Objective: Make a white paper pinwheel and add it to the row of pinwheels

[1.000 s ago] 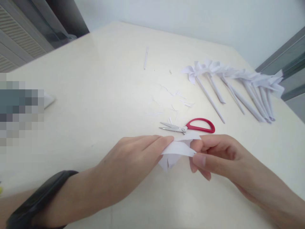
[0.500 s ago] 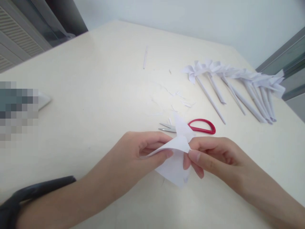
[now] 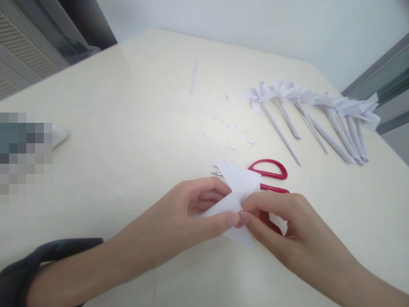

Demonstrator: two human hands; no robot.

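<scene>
The folded white paper (image 3: 238, 187) sits between both hands, just above the table (image 3: 128, 128). The left hand (image 3: 188, 213) and right hand (image 3: 287, 230) pinch its lower fold together, fingertips nearly touching, red scissors (image 3: 268, 170) just behind

Table: broad cream, glossy top (image 3: 134, 128) — evenly lit.
Wall: plain pale blue-white (image 3: 243, 21).
Left: grey slatted panel (image 3: 22, 55).

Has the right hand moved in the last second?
Yes. The right hand has slid left to meet the left hand, now covering part of the scissors.
</scene>
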